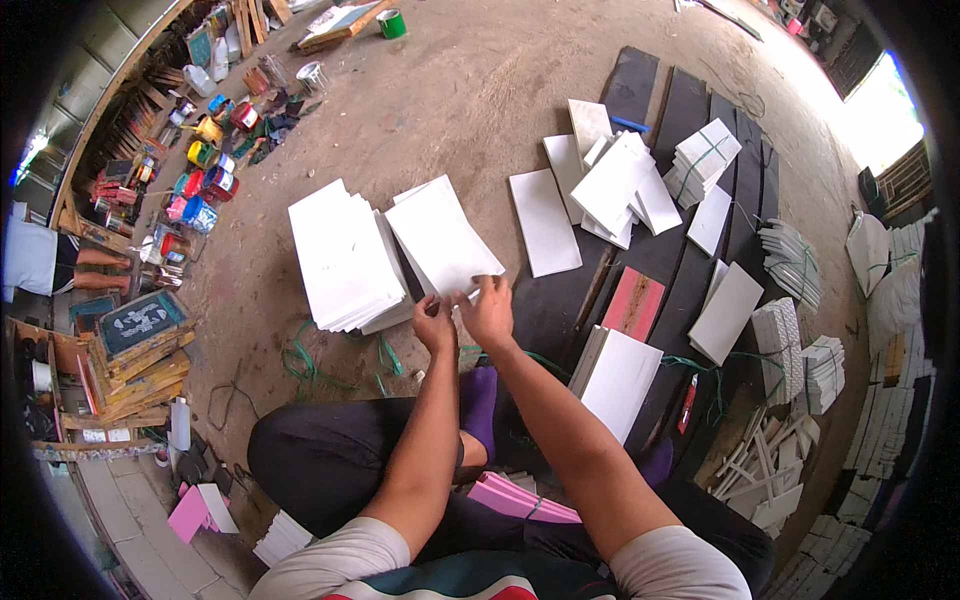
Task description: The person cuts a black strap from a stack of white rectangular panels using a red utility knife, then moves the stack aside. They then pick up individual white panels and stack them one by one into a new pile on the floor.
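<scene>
A stack of white cards [440, 235] lies slanted on the ground ahead of me. My right hand [487, 312] grips its near right corner, index finger bent over the top. Close beside it, my left hand [433, 322] has its fingers curled at the near left corner, thumb and fingertips pinched there. Just left of these cards, and touching them, stands a taller, uneven pile of white cards [345, 255]. What lies under my fingertips is partly hidden.
Dark planks [690, 290] on my right carry loose white cards [545, 222], tied bundles [705, 160], a pink card [634, 303] and a red cutter [688, 404]. Green twine [305, 360] lies near my left knee. Paint cans [200, 214] and a printing frame [145, 322] stand far left, near another person's legs [100, 270].
</scene>
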Available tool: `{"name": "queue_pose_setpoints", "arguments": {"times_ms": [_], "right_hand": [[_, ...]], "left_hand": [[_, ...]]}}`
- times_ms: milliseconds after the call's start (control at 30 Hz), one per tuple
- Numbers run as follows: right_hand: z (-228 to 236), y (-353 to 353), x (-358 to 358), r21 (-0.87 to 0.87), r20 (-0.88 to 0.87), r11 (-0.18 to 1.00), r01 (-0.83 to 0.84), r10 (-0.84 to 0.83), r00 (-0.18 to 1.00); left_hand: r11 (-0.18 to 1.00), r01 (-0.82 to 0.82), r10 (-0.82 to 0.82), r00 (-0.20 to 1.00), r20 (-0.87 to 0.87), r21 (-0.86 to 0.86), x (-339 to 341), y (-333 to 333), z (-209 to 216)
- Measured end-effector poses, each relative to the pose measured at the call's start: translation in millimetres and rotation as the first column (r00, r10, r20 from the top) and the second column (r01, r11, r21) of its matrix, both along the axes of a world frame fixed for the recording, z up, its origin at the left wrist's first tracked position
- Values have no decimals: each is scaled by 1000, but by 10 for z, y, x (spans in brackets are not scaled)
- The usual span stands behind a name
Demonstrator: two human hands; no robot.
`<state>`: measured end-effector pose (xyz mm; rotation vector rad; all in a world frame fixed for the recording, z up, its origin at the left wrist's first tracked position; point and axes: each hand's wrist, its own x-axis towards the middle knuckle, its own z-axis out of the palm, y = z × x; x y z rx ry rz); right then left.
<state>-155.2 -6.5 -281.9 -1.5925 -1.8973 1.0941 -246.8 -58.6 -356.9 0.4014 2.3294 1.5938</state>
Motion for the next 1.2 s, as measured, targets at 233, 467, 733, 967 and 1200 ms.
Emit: {"name": "queue_pose_setpoints", "arguments": {"times_ms": [233,467,733,967,1200], "right_hand": [[-24,317,429,18,-22,994,106,-106,994],[425,452,1543,10,-90,973,230,-228,970],[329,-772,2728,8,-225,842,539,-524,822],[40,-1491,3104,140,217,764,630,-644,734],[-85,-1793,3131,146,255,758,636,-650,716]], "left_hand": [[926,156,-303,851,428,345,249,-127,54],[696,500,-714,559,422,515,868,-185,667],[510,840,-859,507,66,187,1691,-100,798],[464,879,-885,453,-112,-110,2265,-601,695],[449,881,-890,427,-156,-150,2336,-859,430]]}}
